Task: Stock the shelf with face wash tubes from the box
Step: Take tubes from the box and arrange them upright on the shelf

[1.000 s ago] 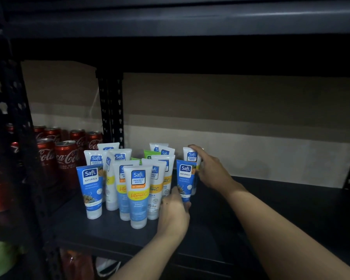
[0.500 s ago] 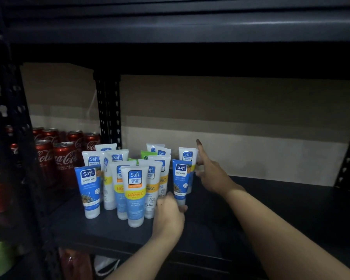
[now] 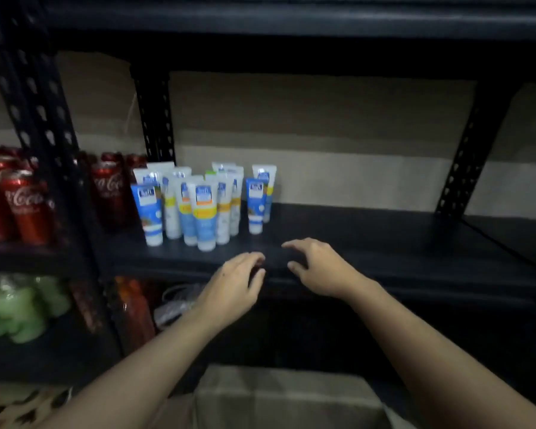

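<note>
Item: face wash tubes [image 3: 198, 205], white, blue & yellow, 1 w/ green top; labels blurred.
Qty: not countable, blur & overlap.
Location: left end of black shelf [image 3: 369, 239], standing cap-down, tight group beside the rear upright.
Outliers: 2 tubes at right of group w/ a small gap; blue tube [image 3: 256, 205] in front, white tube [image 3: 265, 181] just behind it.
Left hand [image 3: 234, 284]: empty, fingers loosely bent, at shelf front edge, below & right of the tubes, not touching them.
Right hand [image 3: 317, 267]: empty, fingers spread & relaxed, palm down over shelf front, near left hand, apart from tubes.
Box [image 3: 276, 394]: cardboard, bottom centre, below shelf, between the 2 forearms; contents not visible.
Adjacent bay, left: red cola cans [image 3: 25, 205], upright, same level.
Lower left: pale green goods [image 3: 13, 308], too blurred to ID.
</note>
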